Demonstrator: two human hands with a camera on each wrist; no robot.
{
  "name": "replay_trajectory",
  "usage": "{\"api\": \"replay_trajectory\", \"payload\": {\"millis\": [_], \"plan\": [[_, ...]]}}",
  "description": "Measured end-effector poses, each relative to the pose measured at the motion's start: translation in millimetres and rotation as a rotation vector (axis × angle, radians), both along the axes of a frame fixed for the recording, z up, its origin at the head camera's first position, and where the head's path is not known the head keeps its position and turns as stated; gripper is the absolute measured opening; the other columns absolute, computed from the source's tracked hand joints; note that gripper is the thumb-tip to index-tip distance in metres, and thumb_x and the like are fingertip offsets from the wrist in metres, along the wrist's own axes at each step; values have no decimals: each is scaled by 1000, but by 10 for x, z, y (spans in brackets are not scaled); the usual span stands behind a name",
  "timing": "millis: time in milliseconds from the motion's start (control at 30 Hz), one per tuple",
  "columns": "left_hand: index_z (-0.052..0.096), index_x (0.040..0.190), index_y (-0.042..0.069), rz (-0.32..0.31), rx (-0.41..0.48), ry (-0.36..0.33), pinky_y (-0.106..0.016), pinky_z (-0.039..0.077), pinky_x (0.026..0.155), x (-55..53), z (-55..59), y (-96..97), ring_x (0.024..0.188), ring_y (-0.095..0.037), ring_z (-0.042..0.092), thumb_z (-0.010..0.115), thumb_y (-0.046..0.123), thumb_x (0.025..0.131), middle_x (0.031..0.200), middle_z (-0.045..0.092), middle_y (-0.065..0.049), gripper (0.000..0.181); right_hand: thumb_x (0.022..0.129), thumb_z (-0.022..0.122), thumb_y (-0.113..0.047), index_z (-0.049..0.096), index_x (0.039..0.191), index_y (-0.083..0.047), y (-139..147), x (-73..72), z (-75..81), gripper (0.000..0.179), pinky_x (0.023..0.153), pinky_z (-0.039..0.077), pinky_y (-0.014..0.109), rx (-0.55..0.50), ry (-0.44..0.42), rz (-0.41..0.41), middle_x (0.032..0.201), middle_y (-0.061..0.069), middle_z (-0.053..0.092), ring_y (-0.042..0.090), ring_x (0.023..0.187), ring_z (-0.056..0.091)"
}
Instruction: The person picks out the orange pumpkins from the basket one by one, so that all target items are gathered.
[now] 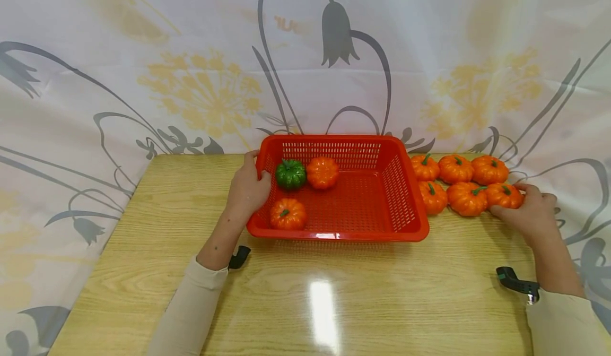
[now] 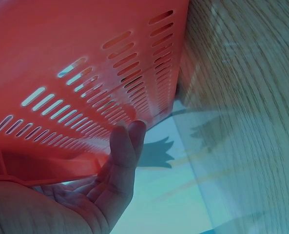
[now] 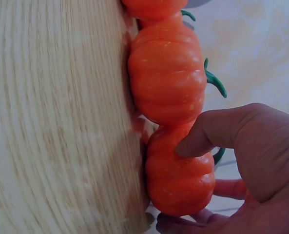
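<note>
A red plastic basket (image 1: 334,235) with slotted walls stands on the wooden table. Inside, toward its left end, sit a green pumpkin (image 1: 290,174) and two orange pumpkins, one beside it (image 1: 322,173) and one nearer the front (image 1: 288,214). My left hand (image 1: 248,186) grips the basket's left rim, thumb over the top and fingers along the outer wall (image 2: 86,87). At the right, my right hand (image 1: 534,210) holds the end pumpkin (image 1: 505,196) of the front row, thumb on its near side and fingers behind. In the right wrist view that pumpkin (image 3: 181,175) rests on the table.
Several more orange pumpkins stand in two rows right of the basket, such as the front middle one (image 1: 467,199) and the back right one (image 1: 489,170). A flower-printed cloth (image 1: 305,53) hangs behind the table (image 1: 382,297).
</note>
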State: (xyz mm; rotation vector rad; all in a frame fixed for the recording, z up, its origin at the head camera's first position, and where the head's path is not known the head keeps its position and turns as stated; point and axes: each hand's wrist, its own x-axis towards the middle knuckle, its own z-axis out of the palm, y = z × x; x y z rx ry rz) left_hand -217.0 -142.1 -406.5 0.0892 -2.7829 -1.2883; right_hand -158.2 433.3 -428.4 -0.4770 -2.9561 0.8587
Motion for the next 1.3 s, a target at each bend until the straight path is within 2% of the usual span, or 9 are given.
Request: {"api": "replay_trajectory", "payload": {"millis": [233,467,633,933,1000,1067,1167,1233,1300], "plan": [[34,162,8,-1,-2,6,-48,64,74,9,16,0,91,-36,74,50,17,104,124,69,-26,60,95,67,-34,23,152,20,-31,24,92,90,89,35,78,50,3,28,141,57,18,68,121,28],[34,162,8,2,-10,6,-50,64,77,14,11,3,94,-37,73,50,17,105,126,69,-27,60,94,67,-27,30,148,22,-108,52,221,82,85,42,68,99,58,65,132,50,29,61,112,37],[34,162,8,-1,-9,6,-50,64,78,7,8,2,94,-37,73,50,17,105,127,69,-27,60,98,64,-22,33,148,22,-235,68,366,73,88,40,69,109,105,119,136,47,36,61,122,34],[34,162,8,-1,-1,4,-49,64,76,9,8,8,92,-37,74,50,17,104,124,69,-27,60,99,65,-16,41,147,20,-675,145,609,65,97,35,75,70,226,262,140,46,42,63,124,39],[34,162,8,0,0,5,-49,64,76,4,6,8,93,-37,74,50,17,104,125,69,-27,60,99,67,-14,45,147,17,-793,171,638,61,96,36,72,59,257,293,138,43,45,61,122,42],[34,162,8,1,0,5,-49,64,76,0,6,8,94,-36,74,50,17,104,126,69,-27,61,97,70,-10,48,145,15,-907,195,648,58,98,41,58,49,302,330,135,38,51,57,119,46],[34,162,8,0,-2,6,-49,64,76,-3,4,5,93,-37,74,50,17,104,127,69,-27,61,94,73,-7,53,143,11,-1087,243,664,56,96,40,52,34,358,377,132,33,57,52,120,49],[34,162,8,0,-3,8,-49,64,76,0,4,4,93,-37,74,50,17,104,126,69,-27,60,94,74,-7,54,142,10,-1206,277,675,55,96,40,52,20,373,403,132,31,58,50,121,50],[34,162,8,0,-5,11,-49,64,76,2,5,3,93,-37,74,50,17,104,125,69,-27,60,93,75,-7,56,141,7,-1328,309,690,54,94,39,60,9,375,425,132,28,59,47,122,50]]}}
